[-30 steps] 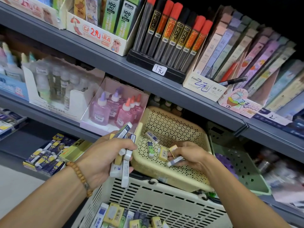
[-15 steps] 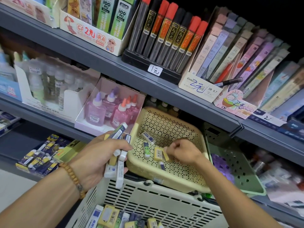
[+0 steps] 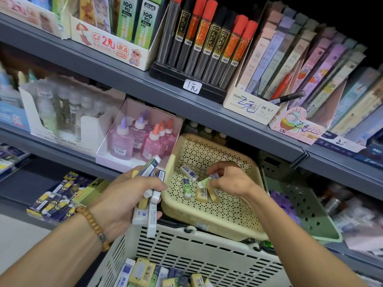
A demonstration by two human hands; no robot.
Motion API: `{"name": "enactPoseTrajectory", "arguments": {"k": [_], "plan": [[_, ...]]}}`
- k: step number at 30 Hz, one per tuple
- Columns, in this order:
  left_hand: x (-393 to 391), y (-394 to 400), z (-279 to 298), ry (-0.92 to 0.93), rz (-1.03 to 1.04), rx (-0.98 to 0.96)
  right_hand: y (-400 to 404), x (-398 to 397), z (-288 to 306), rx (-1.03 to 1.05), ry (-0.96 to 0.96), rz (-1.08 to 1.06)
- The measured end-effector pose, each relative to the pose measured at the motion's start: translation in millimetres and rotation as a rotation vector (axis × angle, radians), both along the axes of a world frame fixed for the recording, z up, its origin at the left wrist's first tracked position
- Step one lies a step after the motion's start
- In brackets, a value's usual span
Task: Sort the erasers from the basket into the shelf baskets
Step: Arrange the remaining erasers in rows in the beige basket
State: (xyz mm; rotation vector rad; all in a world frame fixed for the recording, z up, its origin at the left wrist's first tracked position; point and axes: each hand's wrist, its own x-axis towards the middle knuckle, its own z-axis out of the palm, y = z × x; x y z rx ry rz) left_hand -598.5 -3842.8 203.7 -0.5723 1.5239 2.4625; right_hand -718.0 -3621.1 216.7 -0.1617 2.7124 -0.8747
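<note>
Yellow shelf basket (image 3: 226,220) open on top, tilted toward viewer; entry from the near side over its low front rim. Overhead room is capped by the grey upper shelf (image 3: 186,104) just above its far wall. Basket floor partly taken: loose erasers (image 3: 187,172) at far left and centre, right hand (image 3: 226,181) in the middle; bare floor near and right. Left approach is narrowed by left hand (image 3: 128,201) with a bundle of erasers (image 3: 149,204) just beside the basket's left rim, and by the pink glue bottle box (image 3: 136,141) at far left. Green shelf basket (image 3: 306,214) touches it on the right, top open. White slatted basket (image 3: 207,253) sits directly below the near rim, open on top.
</note>
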Motion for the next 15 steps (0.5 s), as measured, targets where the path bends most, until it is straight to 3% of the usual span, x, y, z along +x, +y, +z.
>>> {"name": "enactPoseTrajectory", "arguments": {"k": [3, 8, 15], "plan": [[-0.7, -0.3, -2.2, 0.002, -0.003, 0.0, -10.2, -17.3, -7.2, -0.028, 0.03, -0.055], [-3.3, -0.4, -5.5, 0.001, 0.03, -0.017, -25.7, -31.8, -10.4, 0.247, -0.073, 0.148], [-3.4, -0.3, -5.7, 0.006, 0.016, -0.022, -19.0, -36.9, -12.3, 0.237, -0.177, 0.238]]}}
